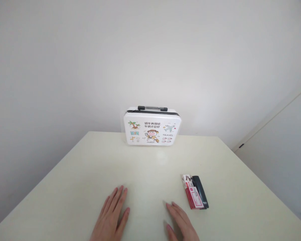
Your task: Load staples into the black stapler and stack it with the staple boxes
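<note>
My left hand [111, 214] rests flat on the pale table, fingers stretched out and thumb apart, with nothing in it. On the right, my right hand [179, 221] lies at the near edge of the view, its fingers and thumb apart and holding nothing. Just beyond and to the right of it lies a dark stapler [200, 192]. Against the stapler's left side sit a red and white box [194, 198] and a smaller white box with pictures [187, 181]. Neither hand touches them.
A small white carry case [153, 129] with cartoon prints, a black zip and a black handle stands upright at the table's far edge, close to the wall [150, 53]. The pale table [150, 167] narrows toward the back. A white panel [278, 150] stands at the right.
</note>
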Tool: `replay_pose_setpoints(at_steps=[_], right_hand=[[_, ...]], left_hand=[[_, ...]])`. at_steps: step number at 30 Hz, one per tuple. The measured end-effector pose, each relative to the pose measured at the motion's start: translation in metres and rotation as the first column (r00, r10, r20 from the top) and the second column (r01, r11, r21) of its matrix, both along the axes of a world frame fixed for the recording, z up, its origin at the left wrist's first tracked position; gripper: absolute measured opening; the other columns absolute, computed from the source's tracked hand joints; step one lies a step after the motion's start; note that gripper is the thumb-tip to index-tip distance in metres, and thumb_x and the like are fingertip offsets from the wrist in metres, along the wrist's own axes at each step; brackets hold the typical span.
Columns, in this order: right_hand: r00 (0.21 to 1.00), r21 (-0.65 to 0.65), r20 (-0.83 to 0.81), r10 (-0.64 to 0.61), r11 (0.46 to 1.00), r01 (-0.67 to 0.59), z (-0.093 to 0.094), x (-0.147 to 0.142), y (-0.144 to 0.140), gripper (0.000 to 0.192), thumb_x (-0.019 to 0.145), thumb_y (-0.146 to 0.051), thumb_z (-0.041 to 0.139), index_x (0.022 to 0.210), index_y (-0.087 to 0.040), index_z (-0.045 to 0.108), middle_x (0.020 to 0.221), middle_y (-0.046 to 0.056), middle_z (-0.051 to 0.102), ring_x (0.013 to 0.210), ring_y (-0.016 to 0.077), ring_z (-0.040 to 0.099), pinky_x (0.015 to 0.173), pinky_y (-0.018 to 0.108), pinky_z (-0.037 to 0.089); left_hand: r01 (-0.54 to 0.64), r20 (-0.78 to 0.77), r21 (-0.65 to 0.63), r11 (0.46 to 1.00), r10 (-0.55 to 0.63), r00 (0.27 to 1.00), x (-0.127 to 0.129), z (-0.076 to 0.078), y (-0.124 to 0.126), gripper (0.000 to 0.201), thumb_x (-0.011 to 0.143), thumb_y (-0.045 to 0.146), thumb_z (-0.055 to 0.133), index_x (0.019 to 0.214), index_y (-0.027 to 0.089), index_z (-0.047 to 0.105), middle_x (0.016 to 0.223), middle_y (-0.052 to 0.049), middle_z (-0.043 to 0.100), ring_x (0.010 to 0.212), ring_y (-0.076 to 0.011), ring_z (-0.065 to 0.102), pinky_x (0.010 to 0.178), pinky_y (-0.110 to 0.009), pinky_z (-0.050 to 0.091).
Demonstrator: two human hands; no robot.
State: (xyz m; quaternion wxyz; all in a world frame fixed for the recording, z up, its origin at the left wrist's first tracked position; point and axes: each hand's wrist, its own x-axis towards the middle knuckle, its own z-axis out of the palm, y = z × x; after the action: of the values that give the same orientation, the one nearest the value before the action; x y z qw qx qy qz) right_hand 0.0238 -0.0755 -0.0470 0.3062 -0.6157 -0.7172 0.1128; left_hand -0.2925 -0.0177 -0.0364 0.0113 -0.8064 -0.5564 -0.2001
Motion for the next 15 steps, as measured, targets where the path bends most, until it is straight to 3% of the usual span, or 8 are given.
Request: replay_pose_setpoints(at_steps=[3,6,10,15], right_hand=[[0.982,-0.071,0.148,0.115,0.992,-0.106,0.018,-0.01,0.027,0.058,0.101,-0.042,0.049,0.157,-0.03,0.039,0.155,0.005,0.052,0.146,0.0275,0.045,0.118,0.049,0.044],[0.963,-0.115,0.25,0.099,0.991,-0.072,0.03,-0.021,0.042,0.06,0.105,-0.043,0.039,0.162,-0.035,0.019,0.164,-0.001,0.034,0.153,0.0264,0.031,0.122,0.057,0.036],[0.937,-0.116,0.347,0.044,0.993,-0.003,0.027,-0.037,0.046,0.062,0.106,-0.045,0.033,0.162,-0.037,0.007,0.168,-0.004,0.02,0.156,0.027,0.021,0.123,0.06,0.032],[0.917,-0.135,0.395,0.05,0.991,0.004,0.025,-0.044,0.044,0.063,0.107,-0.046,0.029,0.162,-0.034,0.002,0.169,-0.003,0.012,0.158,0.0285,0.013,0.124,0.064,0.026]], left_hand=[[0.0,-0.164,0.055,0.998,0.009,0.986,-0.003,-0.003,-0.004,0.072,0.099,0.043,0.05,0.163,0.027,0.021,0.168,-0.004,0.028,0.155,-0.0281,0.028,0.122,-0.051,0.033],[-0.002,-0.212,0.088,0.996,0.021,0.977,0.0,-0.003,-0.006,0.072,0.099,0.043,0.049,0.163,0.027,0.022,0.169,-0.004,0.025,0.156,-0.0272,0.023,0.123,-0.048,0.027],[-0.005,-0.23,0.121,0.993,0.033,0.973,0.004,-0.003,-0.006,0.072,0.099,0.043,0.049,0.163,0.025,0.022,0.169,-0.006,0.026,0.156,-0.0269,0.022,0.125,-0.047,0.022],[-0.016,-0.184,0.11,0.994,0.036,0.982,0.006,-0.006,-0.007,0.071,0.099,0.041,0.05,0.163,0.026,0.022,0.169,-0.006,0.026,0.157,-0.0273,0.021,0.126,-0.047,0.019]])
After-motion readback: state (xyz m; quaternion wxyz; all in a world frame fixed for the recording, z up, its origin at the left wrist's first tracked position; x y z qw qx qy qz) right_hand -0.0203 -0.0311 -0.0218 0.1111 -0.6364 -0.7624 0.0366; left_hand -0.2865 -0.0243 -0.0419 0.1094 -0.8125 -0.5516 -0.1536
